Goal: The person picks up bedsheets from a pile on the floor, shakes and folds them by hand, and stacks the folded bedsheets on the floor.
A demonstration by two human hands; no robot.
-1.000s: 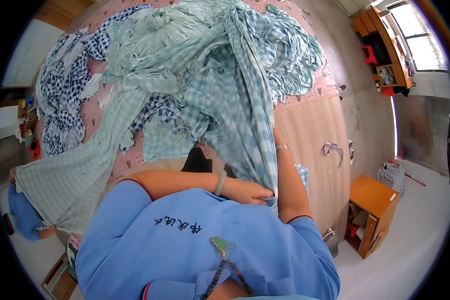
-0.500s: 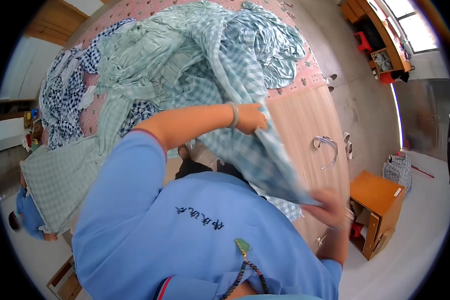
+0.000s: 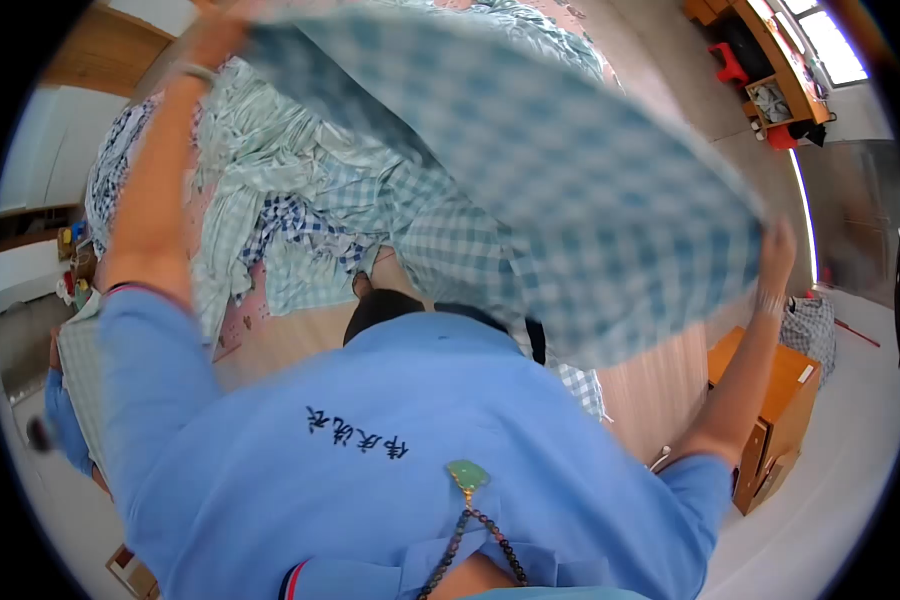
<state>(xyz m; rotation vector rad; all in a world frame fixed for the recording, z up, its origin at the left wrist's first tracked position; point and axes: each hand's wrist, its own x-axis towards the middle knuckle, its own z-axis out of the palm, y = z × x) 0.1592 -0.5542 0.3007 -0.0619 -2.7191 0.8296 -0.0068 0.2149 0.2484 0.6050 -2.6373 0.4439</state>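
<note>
A large blue-and-white checked sheet (image 3: 590, 190) is stretched in the air between my two hands, slanting down from upper left to right. My left hand (image 3: 218, 38), raised at the far upper left, is closed on one end of it and slightly blurred. At the right, my right hand (image 3: 778, 252) grips the other end with bent fingers. The sheet's middle billows and is smeared by motion. Its lower part hangs in front of my waist and hides part of the heap behind.
Crumpled pale green checked linens (image 3: 280, 130) and navy checked ones (image 3: 305, 228) lie on a pink patterned surface. At the left, a person in blue (image 3: 65, 415) is beside a pale green checked cloth (image 3: 82, 370). A wooden cabinet (image 3: 785, 375) stands to the right, near a checked bag (image 3: 808, 325).
My hands have moved far apart, the left up and leftward, the right up and rightward. The sheet, bunched and hanging before, is now spread wide between them.
</note>
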